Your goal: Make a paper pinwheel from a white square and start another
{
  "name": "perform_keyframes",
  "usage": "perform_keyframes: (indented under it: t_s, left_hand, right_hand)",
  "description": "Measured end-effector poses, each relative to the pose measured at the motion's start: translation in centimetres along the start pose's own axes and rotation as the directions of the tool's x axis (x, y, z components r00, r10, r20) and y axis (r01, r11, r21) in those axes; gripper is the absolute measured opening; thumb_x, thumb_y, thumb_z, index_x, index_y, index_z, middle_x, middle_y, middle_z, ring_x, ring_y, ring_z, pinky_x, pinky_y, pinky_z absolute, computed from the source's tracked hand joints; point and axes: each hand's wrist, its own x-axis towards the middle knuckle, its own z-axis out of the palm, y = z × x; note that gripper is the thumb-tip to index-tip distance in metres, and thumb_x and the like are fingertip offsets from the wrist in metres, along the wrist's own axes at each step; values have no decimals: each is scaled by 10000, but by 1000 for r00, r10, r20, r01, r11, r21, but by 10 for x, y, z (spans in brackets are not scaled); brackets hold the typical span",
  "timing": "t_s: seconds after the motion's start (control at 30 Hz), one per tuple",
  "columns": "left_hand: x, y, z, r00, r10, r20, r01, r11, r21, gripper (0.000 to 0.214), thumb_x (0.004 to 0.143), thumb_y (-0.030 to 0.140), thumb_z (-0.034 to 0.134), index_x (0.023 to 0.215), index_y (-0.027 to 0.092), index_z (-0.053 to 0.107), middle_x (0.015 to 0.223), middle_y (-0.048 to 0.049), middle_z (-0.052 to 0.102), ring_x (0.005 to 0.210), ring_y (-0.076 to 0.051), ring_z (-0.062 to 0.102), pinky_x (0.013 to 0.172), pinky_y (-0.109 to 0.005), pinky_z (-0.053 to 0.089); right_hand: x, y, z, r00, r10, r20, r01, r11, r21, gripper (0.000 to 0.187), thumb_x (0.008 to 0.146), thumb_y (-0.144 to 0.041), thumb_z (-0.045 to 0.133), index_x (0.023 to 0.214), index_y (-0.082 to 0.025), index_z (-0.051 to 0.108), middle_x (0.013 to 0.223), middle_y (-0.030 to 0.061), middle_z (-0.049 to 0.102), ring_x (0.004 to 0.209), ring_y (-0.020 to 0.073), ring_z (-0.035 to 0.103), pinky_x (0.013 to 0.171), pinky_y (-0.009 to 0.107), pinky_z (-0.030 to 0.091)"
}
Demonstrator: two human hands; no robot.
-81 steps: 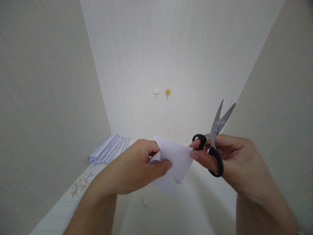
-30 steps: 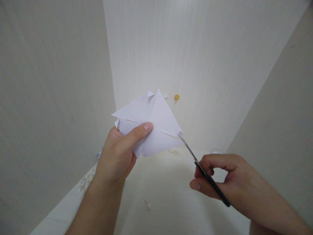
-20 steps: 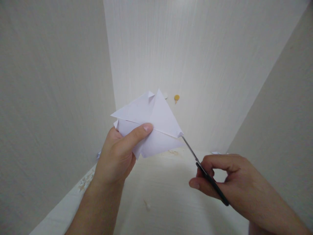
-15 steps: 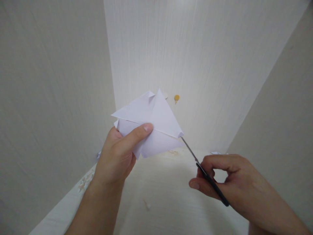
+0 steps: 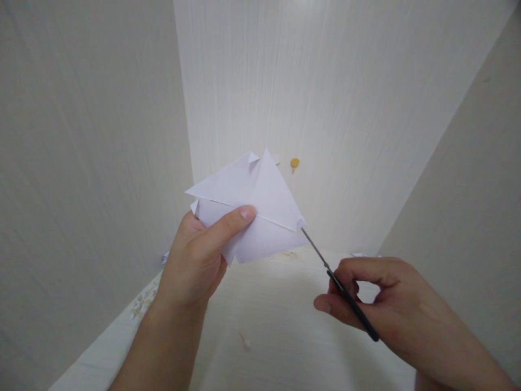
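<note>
In the middle of the head view, my left hand (image 5: pixel 205 252) grips a folded sheet of white paper (image 5: pixel 268 201), thumb pressed on its face and fingers behind it. The paper has pointed corners, crease lines and a small turned-up flap near its top. My right hand (image 5: pixel 378 304) is closed round a pair of scissors (image 5: pixel 352 307) with black handles, seen nearly edge-on. The tips of the metal blades touch the paper's right corner, where a small bit is curled. Whether the blades are apart cannot be made out.
A yellow round-headed hook (image 5: pixel 294 162) is on the pale panel behind the paper, with a white round piece (image 5: pixel 277 159) partly hidden beside it. Pale scraps (image 5: pixel 144 298) lie at the lower left. A small blurred item (image 5: pixel 245 341) lies on the light surface below.
The curled bit at the paper's right corner looks slightly different against the scissor tips. Both hands keep almost the same place and hold.
</note>
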Motion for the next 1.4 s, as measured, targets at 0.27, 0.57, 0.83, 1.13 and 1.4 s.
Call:
perform_keyframes:
  t_s: [0.27, 0.57, 0.83, 1.13, 1.4]
  left_hand:
    - [0, 1, 3, 1000, -21, -13, 21, 999, -31, 464, 726, 259, 802, 1170, 148, 721, 973, -75, 798, 877, -288, 757, 671, -313, 624]
    - [1, 0, 0, 1000, 5, -7, -6, 1000, -21, 425, 740, 273, 812, 1147, 176, 736, 1041, -60, 797, 878, -275, 762, 699, -308, 626]
    - [1, -1, 0, 1000, 12, 5, -12, 1000, -29, 429, 758, 257, 806, 1176, 189, 734, 1046, -56, 795, 861, -269, 768, 718, -322, 635]
    - [0, 1, 1, 1000, -4, -5, 4, 1000, -22, 461, 739, 272, 811, 1180, 167, 730, 998, -66, 799, 864, -282, 765, 720, -330, 632]
    - [2, -5, -3, 1000, -5, 15, 6, 999, -42, 336, 767, 249, 790, 1083, 150, 734, 1012, -60, 795, 871, -246, 756, 725, -293, 619]
  right_hand:
    - [0, -1, 0, 1000, -3, -21, 3, 1000, 17, 486, 730, -546, 785, 498, -201, 533, 489, -26, 454, 479, 113, 381, 398, 222, 316]
    - [0, -1, 0, 1000, -20, -21, 20, 1000, 8, 504, 742, -556, 777, 502, -195, 521, 499, -28, 447, 481, 106, 370, 399, 210, 318]
    - [0, -2, 0, 1000, 11, -8, -11, 1000, 22, 483, 738, -539, 774, 505, -198, 523, 498, -27, 442, 486, 108, 365, 401, 213, 309]
    - [-2, 3, 0, 998, 54, 16, -54, 998, 27, 561, 725, -589, 778, 507, -207, 429, 512, -33, 396, 504, 111, 330, 426, 244, 264]
    - [4, 16, -6, 977, 164, 137, -160, 986, -38, 526, 763, -588, 746, 570, -209, 436, 568, -45, 374, 546, 111, 316, 461, 244, 259]
